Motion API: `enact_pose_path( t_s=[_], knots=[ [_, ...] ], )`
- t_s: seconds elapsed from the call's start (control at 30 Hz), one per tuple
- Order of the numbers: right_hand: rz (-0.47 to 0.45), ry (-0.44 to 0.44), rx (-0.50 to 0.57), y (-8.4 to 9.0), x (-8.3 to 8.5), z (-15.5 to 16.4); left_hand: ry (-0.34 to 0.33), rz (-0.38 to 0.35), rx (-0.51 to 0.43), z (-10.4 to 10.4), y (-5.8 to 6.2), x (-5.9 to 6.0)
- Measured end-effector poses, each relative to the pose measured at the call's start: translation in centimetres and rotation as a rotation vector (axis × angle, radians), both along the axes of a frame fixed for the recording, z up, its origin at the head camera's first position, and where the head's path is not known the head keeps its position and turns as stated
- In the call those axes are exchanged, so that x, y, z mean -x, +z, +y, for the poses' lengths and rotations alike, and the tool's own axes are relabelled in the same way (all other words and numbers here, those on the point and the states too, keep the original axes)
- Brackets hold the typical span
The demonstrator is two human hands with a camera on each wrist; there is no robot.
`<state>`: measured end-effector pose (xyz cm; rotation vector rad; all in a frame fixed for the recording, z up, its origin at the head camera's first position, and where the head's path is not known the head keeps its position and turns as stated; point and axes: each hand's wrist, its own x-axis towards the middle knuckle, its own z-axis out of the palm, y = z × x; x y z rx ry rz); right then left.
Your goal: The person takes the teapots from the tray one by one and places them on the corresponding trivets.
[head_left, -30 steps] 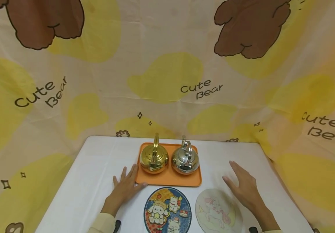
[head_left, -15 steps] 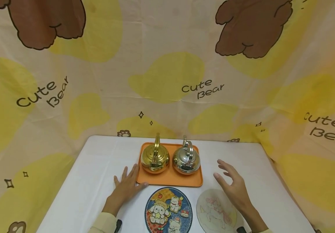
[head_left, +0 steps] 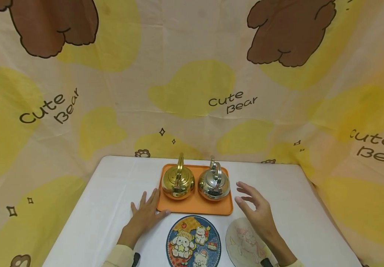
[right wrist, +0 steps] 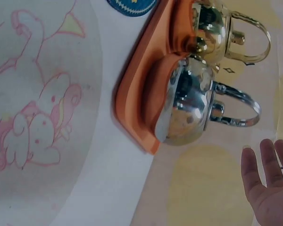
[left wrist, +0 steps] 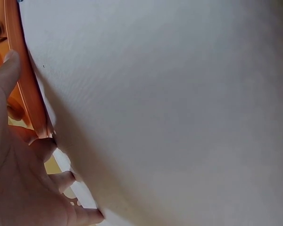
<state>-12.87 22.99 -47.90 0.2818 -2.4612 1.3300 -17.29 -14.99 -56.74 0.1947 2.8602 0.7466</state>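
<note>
An orange tray (head_left: 192, 208) holds a gold teapot (head_left: 178, 182) on its left and a silver teapot (head_left: 213, 184) on its right, both with upright arched handles. My left hand (head_left: 144, 218) lies spread on the table, fingertips at the tray's left edge and thumb by its near left corner. In the left wrist view the thumb (left wrist: 8, 70) overlaps the orange tray rim (left wrist: 26, 75). My right hand (head_left: 256, 211) hovers right of the silver teapot, fingers loosely bent with nothing between them. The right wrist view shows it apart from the silver teapot's handle (right wrist: 240, 106).
A round blue mat (head_left: 193, 241) with cartoon animals lies in front of the tray. Beside it on the right is a pale round mat (head_left: 242, 241) with a pink unicorn drawing, partly under my right forearm. A bear-printed cloth (head_left: 185, 89) hangs behind the white table (head_left: 111, 178).
My right hand has moved left toward the silver teapot, its fingers bending a little more. My left hand, the tray and both teapots have stayed in place.
</note>
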Motion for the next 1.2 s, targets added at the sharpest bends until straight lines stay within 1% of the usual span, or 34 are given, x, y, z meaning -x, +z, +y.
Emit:
enact_pose_path(
  t_s=[0.1,0.13,0.37,0.53,0.7,1.03,1.2],
  knots=[
    [-0.015,0.017,0.009,-0.1,0.1,-0.6,-0.002,0.002,0.003,0.0,0.0,0.0],
    [-0.020,0.027,0.019,-0.2,0.2,-0.8,-0.004,0.009,0.002,0.0,0.0,0.0],
    [-0.042,0.104,0.087,-0.2,0.4,-2.4,-0.002,-0.007,0.012,-0.1,0.0,0.0],
    [-0.057,0.155,0.142,-0.3,0.5,-3.5,-0.004,0.001,0.018,-0.1,-0.1,0.0],
    [-0.073,0.194,0.167,-0.5,0.7,-4.8,-0.004,0.004,0.012,0.0,-0.1,0.1],
    [-0.152,0.221,0.246,-1.0,0.8,-7.6,0.007,-0.010,-0.001,0.2,0.0,0.0],
    [-0.161,0.222,0.261,-1.2,1.3,-9.0,0.008,-0.008,0.000,0.1,0.1,-0.1]
  ],
)
